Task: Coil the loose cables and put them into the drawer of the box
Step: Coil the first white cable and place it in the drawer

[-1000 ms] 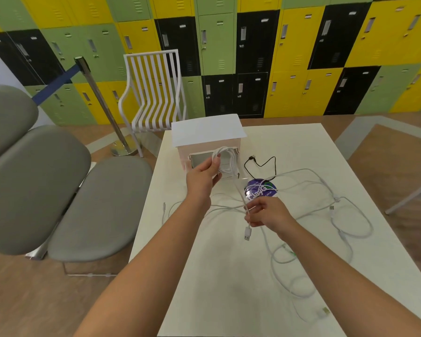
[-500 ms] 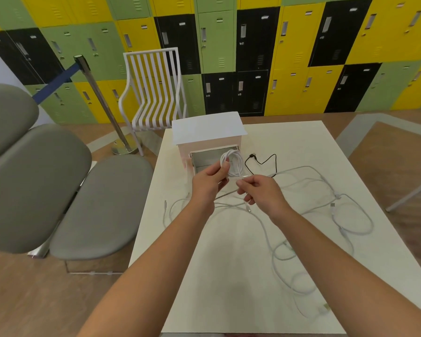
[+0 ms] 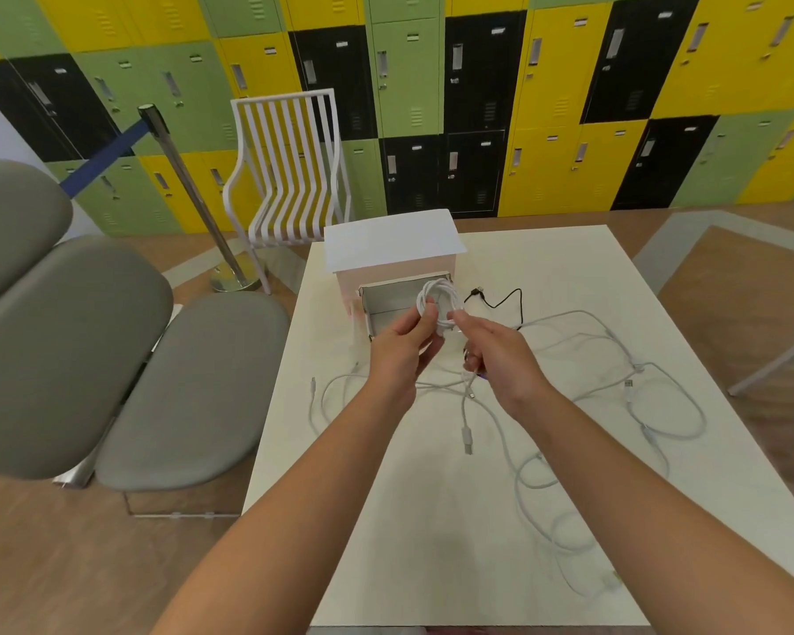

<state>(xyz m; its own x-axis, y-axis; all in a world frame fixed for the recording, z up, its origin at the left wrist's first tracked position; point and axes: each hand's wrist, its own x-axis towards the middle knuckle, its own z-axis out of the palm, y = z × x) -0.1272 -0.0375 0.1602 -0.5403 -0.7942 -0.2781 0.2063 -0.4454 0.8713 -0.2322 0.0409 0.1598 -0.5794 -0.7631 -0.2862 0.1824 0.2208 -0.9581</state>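
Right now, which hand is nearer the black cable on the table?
Right. The right hand sits just left of the black cable; the left hand is farther left, holding the white coil.

— Any writing you can read here?
— None. The lockers (image 3: 551, 107) on the far wall carry small label plates, but they are too blurred to make out.
— And the white box (image 3: 393, 249) at the far side of the table (image 3: 432, 520)?
— Plain surfaces, no label or brand showing. The cables' (image 3: 661, 405) plugs show no legible markings either.
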